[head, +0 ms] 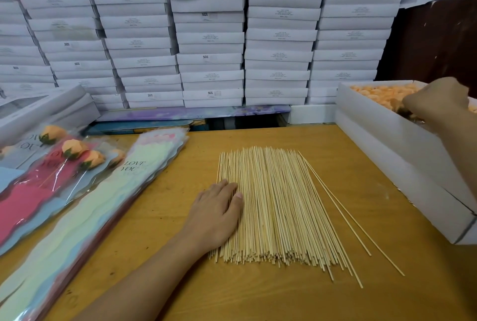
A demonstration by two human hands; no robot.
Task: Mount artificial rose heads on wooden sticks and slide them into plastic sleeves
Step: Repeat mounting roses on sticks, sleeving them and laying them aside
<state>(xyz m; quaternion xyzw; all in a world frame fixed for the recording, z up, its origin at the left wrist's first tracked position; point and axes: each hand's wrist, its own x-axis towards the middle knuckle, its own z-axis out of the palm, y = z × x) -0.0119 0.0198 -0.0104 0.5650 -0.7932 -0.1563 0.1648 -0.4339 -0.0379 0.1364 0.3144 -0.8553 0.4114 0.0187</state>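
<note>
A broad pile of thin wooden sticks (276, 207) lies spread on the wooden table (258, 300). My left hand (219, 212) rests flat on the pile's left edge, fingers straight. Two loose sticks (346, 217) lie apart at the pile's right. My right hand (438, 98) reaches down into a white box (392, 140) filled with orange rose heads (379, 93); its fingers are hidden inside the box. At the left lies a stack of pastel plastic sleeves (85, 212) printed "LOVE YOU". Beside it, several finished orange roses in sleeves (74, 150) lie piled.
A wall of stacked white cartons (211, 37) rises behind the table. More white boxes (38, 111) sit at the far left. A dark gap (245, 120) runs along the table's back edge. Bare tabletop shows in front of the sticks.
</note>
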